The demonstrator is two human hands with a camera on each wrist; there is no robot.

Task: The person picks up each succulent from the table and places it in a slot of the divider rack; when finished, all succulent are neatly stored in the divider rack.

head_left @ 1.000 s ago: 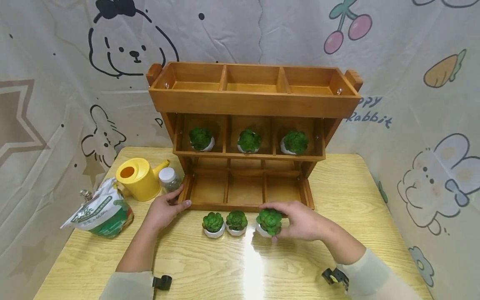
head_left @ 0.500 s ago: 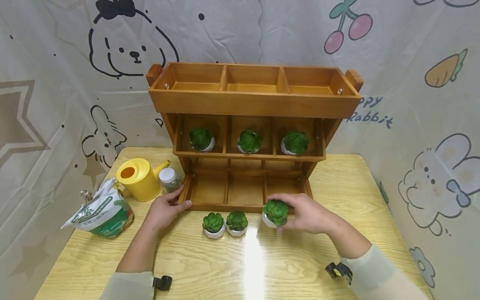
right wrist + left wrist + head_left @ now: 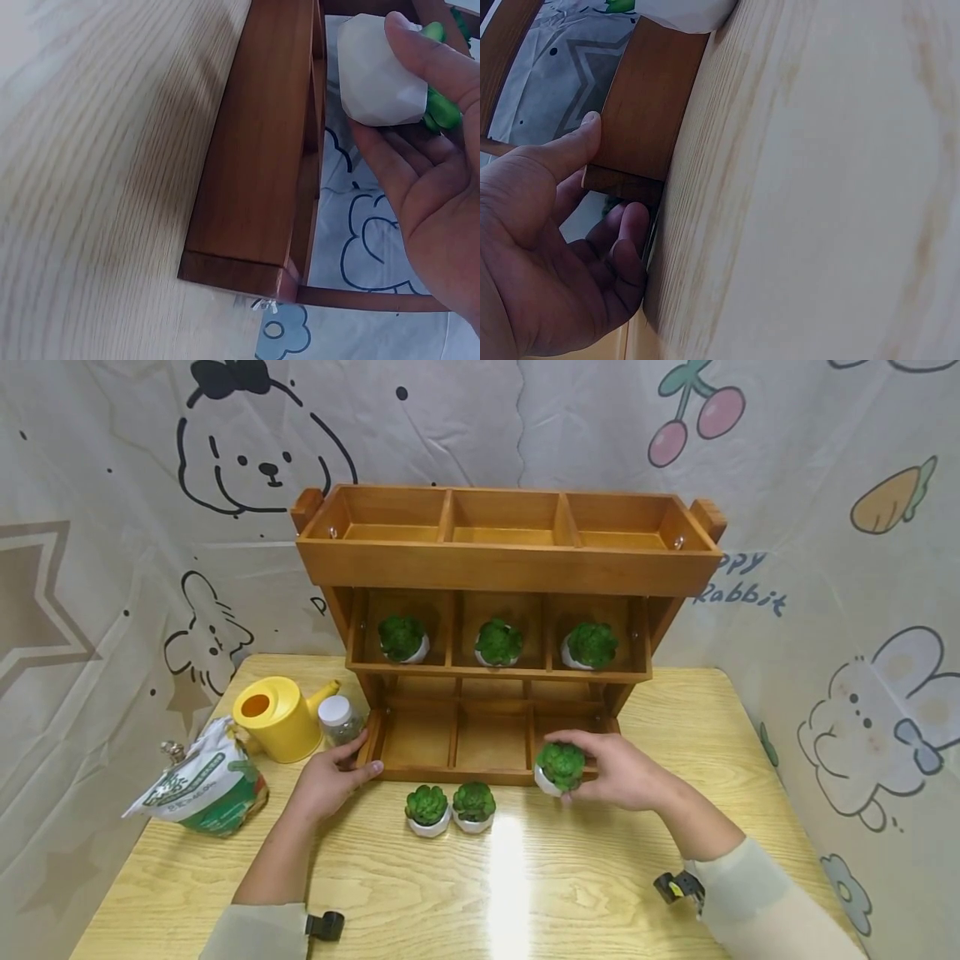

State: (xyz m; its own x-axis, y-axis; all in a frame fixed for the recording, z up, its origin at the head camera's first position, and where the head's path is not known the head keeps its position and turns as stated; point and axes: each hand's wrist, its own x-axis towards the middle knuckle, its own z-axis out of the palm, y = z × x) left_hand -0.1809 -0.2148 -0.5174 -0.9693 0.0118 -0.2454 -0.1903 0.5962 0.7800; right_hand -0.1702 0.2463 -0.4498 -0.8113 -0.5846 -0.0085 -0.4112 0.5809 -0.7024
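A three-tier wooden plant stand (image 3: 510,567) stands on the table. My left hand (image 3: 335,782) grips the left front corner of its bottom tier; in the left wrist view the thumb lies on the wood and the other fingers curl at the end. My right hand (image 3: 622,772) holds a small potted succulent (image 3: 561,765) over the front edge of the bottom right compartment. In the right wrist view, thumb and fingers pinch its white faceted pot (image 3: 381,71). Two more succulents, one left (image 3: 427,810) and one right (image 3: 473,806), sit side by side before the stand.
Three succulents, the middle one (image 3: 498,642) among them, occupy the second tier, one per compartment. Left of the stand are a yellow watering can (image 3: 281,718), a white-capped jar (image 3: 340,720) and a green-white bag (image 3: 210,785). Printed cloth (image 3: 480,427) hangs behind and at the sides.
My right hand has lifted the succulent from near the table and carried it up, rightward and toward the bottom tier. My left hand has stayed at the stand's corner.
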